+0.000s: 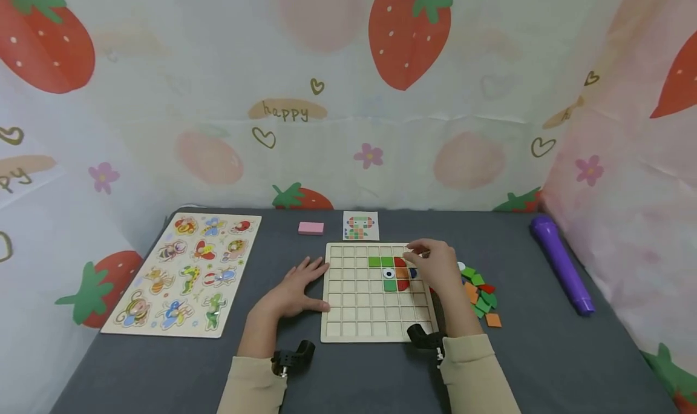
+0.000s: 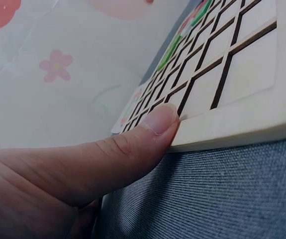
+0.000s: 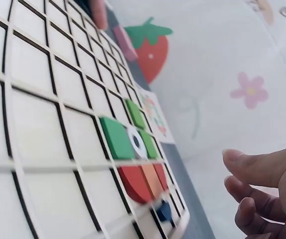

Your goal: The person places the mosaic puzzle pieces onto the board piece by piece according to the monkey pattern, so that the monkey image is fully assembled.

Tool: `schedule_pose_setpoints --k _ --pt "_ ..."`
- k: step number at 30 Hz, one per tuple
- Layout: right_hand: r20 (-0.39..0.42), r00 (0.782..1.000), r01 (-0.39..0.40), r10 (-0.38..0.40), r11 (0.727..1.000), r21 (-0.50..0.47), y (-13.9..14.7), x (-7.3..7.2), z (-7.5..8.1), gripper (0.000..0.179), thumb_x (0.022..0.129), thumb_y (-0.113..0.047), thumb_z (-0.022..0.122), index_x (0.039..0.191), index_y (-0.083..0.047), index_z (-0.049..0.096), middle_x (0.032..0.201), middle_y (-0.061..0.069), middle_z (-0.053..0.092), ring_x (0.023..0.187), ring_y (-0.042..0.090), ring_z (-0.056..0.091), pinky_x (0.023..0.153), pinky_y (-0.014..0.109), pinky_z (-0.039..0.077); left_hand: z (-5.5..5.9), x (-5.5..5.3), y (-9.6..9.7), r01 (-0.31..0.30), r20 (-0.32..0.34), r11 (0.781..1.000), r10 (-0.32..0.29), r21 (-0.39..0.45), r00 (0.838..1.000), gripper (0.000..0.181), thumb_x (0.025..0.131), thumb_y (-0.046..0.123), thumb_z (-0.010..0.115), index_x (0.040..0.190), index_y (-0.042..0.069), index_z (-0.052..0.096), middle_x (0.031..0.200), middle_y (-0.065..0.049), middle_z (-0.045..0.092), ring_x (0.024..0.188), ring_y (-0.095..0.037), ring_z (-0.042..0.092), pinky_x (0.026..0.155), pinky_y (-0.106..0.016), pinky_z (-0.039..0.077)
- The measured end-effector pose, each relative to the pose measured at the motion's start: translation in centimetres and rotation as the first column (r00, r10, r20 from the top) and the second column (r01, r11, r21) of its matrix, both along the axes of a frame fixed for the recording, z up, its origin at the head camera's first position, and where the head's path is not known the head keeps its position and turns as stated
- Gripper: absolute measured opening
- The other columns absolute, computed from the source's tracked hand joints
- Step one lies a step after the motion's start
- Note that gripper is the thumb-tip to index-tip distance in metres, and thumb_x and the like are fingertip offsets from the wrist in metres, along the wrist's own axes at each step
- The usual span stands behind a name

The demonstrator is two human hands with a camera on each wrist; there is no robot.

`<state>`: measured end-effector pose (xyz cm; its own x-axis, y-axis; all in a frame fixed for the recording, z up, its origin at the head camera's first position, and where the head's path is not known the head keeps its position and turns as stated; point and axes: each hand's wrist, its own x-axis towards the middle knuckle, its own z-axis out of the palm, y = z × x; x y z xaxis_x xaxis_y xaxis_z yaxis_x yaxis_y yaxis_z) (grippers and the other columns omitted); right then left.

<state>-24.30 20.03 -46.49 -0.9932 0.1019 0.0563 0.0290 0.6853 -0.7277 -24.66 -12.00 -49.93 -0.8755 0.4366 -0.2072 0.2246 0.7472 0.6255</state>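
Note:
A wooden grid board (image 1: 354,317) lies in front of me, with green, red, orange and dark blue tiles and an eye piece (image 1: 389,273) set in its upper right cells. My left hand (image 1: 294,290) rests at the board's left edge, fingers spread; its thumb (image 2: 152,127) touches the rim in the left wrist view. Over the upper right corner hovers my right hand (image 1: 435,262), near the red tile (image 1: 400,261). Its thumb and loosely bent fingers (image 3: 247,209) are apart, with nothing between them in the right wrist view. A dark blue piece (image 3: 164,211) sits below.
Loose coloured tiles (image 1: 484,296) lie in a pile right of the board, partly behind my right forearm. A pattern card (image 1: 360,226) and a pink block (image 1: 311,228) lie beyond it. An insect puzzle board (image 1: 185,275) is at left, a purple microphone-shaped object (image 1: 561,262) at right.

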Motion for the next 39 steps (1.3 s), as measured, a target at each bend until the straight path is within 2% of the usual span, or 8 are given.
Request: schedule_pose_setpoints --k 5,10,15,19,23,31,35,39 --pt "0.001 0.998 0.063 -0.063 0.998 -0.026 2.9 1.0 0.3 0.032 0.097 -0.027 0.07 0.124 -0.009 0.072 0.114 0.013 0.071 0.102 0.03 0.065 0.079 0.044 0.057 -0.1 0.0 -0.1 0.001 -0.007 1.0 -0.001 0.001 1.0 0.096 0.081 0.04 0.084 0.16 0.019 0.033 0.169 -0.006 0.021 0.158 -0.034 0.004 0.124 -0.061 0.009" --pt "0.047 0.99 0.137 -0.135 0.989 -0.053 5.3 2.0 0.4 0.037 0.098 -0.031 0.068 0.128 -0.01 0.069 0.121 0.015 0.069 0.11 0.033 0.063 0.086 0.047 0.055 0.0 -0.1 -0.1 -0.001 -0.009 1.0 0.001 -0.001 1.0 0.096 0.081 0.039 0.084 0.159 0.018 0.033 0.169 -0.007 0.022 0.158 -0.034 0.005 0.124 -0.061 0.009" --pt "0.077 0.977 0.201 -0.197 0.978 -0.054 7.7 2.4 -0.4 0.04 0.098 -0.033 0.068 0.131 -0.009 0.067 0.124 0.017 0.069 0.111 0.034 0.061 0.087 0.048 0.054 0.0 0.0 -0.2 0.005 -0.007 1.0 -0.005 0.009 1.0 0.096 0.081 0.04 0.084 0.159 0.018 0.033 0.169 -0.007 0.022 0.158 -0.034 0.004 0.124 -0.061 0.009" --pt "0.097 0.965 0.248 -0.243 0.968 -0.041 9.3 2.6 -1.3 0.043 0.097 -0.031 0.069 0.132 -0.006 0.066 0.124 0.019 0.068 0.114 0.036 0.06 0.094 0.052 0.051 0.1 0.0 -0.1 0.006 -0.003 1.0 -0.006 0.014 1.0 0.096 0.081 0.04 0.084 0.159 0.018 0.033 0.169 -0.007 0.022 0.158 -0.035 0.004 0.124 -0.062 0.009" --pt "0.134 0.96 0.251 -0.244 0.967 -0.035 10.3 2.7 -1.8 0.046 0.095 -0.028 0.072 0.134 -0.003 0.064 0.128 0.022 0.066 0.119 0.039 0.058 0.098 0.055 0.048 0.1 0.0 -0.1 0.006 -0.005 1.0 -0.006 0.011 1.0 0.097 0.081 0.04 0.084 0.16 0.018 0.033 0.169 -0.007 0.022 0.158 -0.035 0.004 0.124 -0.061 0.009" --pt "0.211 0.951 0.235 -0.228 0.972 -0.007 10.8 2.7 -2.0 0.05 0.094 -0.027 0.074 0.135 -0.002 0.062 0.134 0.023 0.063 0.128 0.046 0.045 0.104 0.061 0.041 0.1 -0.1 -0.2 0.015 -0.005 1.0 -0.015 0.015 1.0 0.097 0.081 0.041 0.084 0.16 0.018 0.033 0.169 -0.007 0.021 0.158 -0.035 0.003 0.124 -0.061 0.008" --pt "0.207 0.948 0.247 -0.241 0.969 -0.004 10.7 2.6 -2.2 0.048 0.093 -0.023 0.074 0.134 -0.002 0.063 0.131 0.023 0.064 0.127 0.045 0.046 0.103 0.06 0.042 0.0 0.0 -0.2 0.008 -0.001 1.0 -0.008 0.009 1.0 0.097 0.081 0.042 0.084 0.16 0.019 0.033 0.169 -0.006 0.02 0.158 -0.034 0.003 0.124 -0.062 0.009" --pt "0.172 0.946 0.279 -0.273 0.96 -0.012 10.8 2.7 -2.2 0.04 0.093 -0.02 0.074 0.128 -0.001 0.067 0.121 0.022 0.067 0.117 0.041 0.049 0.094 0.056 0.046 0.0 -0.1 -0.2 0.003 0.001 1.0 -0.003 0.011 1.0 0.097 0.08 0.041 0.084 0.16 0.02 0.033 0.169 -0.006 0.02 0.158 -0.034 0.003 0.124 -0.063 0.009"
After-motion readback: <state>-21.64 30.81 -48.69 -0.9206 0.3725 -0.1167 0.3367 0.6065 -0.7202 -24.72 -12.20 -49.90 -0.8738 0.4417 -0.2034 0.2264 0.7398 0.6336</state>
